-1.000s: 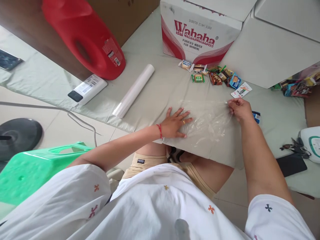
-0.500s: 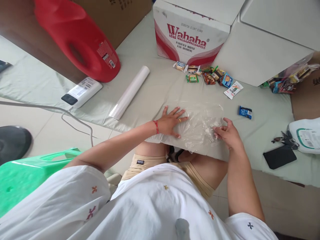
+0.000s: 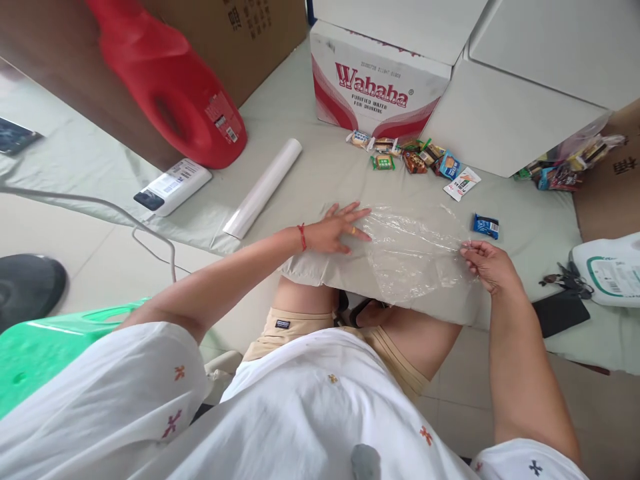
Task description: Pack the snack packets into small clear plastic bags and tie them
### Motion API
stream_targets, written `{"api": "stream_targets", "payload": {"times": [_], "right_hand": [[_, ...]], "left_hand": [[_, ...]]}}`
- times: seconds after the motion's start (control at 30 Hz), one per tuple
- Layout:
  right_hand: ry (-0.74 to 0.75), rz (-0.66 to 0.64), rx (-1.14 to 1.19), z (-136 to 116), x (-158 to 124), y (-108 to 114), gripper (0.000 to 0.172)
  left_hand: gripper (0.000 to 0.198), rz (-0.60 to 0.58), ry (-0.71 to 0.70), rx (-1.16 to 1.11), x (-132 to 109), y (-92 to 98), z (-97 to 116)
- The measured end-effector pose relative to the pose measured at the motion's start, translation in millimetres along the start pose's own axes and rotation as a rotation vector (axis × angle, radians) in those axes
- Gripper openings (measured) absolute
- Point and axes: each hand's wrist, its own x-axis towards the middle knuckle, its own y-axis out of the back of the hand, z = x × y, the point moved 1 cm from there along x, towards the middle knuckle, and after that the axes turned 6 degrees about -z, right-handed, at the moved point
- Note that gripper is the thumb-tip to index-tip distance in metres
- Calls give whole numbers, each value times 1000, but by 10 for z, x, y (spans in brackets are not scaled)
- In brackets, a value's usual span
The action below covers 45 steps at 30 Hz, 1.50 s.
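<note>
A sheet of clear plastic wrap lies spread on the pale green cloth-covered table, hanging a little over the front edge. My left hand rests flat on the sheet's left side, fingers stretched out, with a ring and a red wrist string. My right hand pinches the sheet's right edge between thumb and fingers and holds it taut. A roll of the wrap lies to the left of my left hand.
Several small snack packets lie before a Wahaha box; a blue packet sits near my right hand. A red jug, power bank, dark phone, keys and green stool surround.
My right hand moved from the sheet's middle out to its right edge and pulled it flat. My left hand slid slightly up and stayed pressed on the sheet.
</note>
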Motion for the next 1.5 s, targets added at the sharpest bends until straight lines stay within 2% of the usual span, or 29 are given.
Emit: {"api": "stream_targets", "payload": {"times": [0.07, 0.13, 0.17, 0.2, 0.3, 0.37, 0.47, 0.6, 0.67, 0.73, 0.8, 0.9, 0.97, 1.03, 1.13, 1.2, 1.27, 1.3, 1.37, 1.43, 1.5], "right_hand": [[-13, 21, 6, 46, -16, -74, 47], [4, 57, 17, 90, -52, -165, 48], [25, 73, 20, 109, -76, -219, 48], [48, 87, 22, 127, -103, -279, 50], [111, 114, 23, 173, -205, -474, 55], [132, 118, 7, 216, -283, -577, 57], [139, 130, -85, 333, -390, -585, 58], [127, 146, -422, 483, -489, -327, 46], [171, 235, -635, 437, -514, -233, 41], [309, 336, -776, 277, -506, -290, 40], [517, 281, -836, 67, -443, -537, 44], [770, -106, -917, -144, -196, -1051, 56], [793, -271, -998, -147, 72, -1239, 63], [727, -247, -1080, -74, 382, -1181, 65], [599, 12, -1132, 22, 763, -779, 67], [563, 180, -1111, 3, 856, -548, 69], [609, 252, -1086, -72, 794, -516, 70], [655, 239, -1078, -114, 718, -583, 70], [750, 121, -1081, -170, 531, -829, 69], [803, -40, -1095, -163, 361, -1100, 66], [794, -138, -1102, -91, 261, -1261, 63]], "left_hand": [[31, 322, 23, -18, -48, -39, 135], [28, 664, 66, -28, -65, -150, 390], [29, 777, 84, -34, -45, -229, 554], [28, 838, 68, -27, 1, -316, 730], [32, 805, 105, 7, 273, -555, 1163], [45, 698, 209, 41, 483, -659, 1247], [59, 486, 345, 137, 666, -722, 1043], [69, 299, 482, 236, 615, -657, 595], [72, 238, 511, 248, 561, -607, 483], [73, 200, 519, 243, 533, -577, 461], [73, 201, 519, 246, 529, -571, 486], [73, 225, 516, 260, 535, -590, 518], [72, 231, 512, 261, 537, -603, 504], [71, 230, 511, 251, 534, -607, 467], [69, 243, 510, 216, 518, -586, 426], [68, 294, 509, 194, 500, -551, 455], [66, 400, 483, 217, 485, -498, 549], [65, 466, 458, 248, 484, -466, 612], [59, 565, 377, 320, 501, -397, 726], [54, 563, 278, 361, 543, -332, 750], [55, 481, 248, 356, 578, -272, 624]]}}
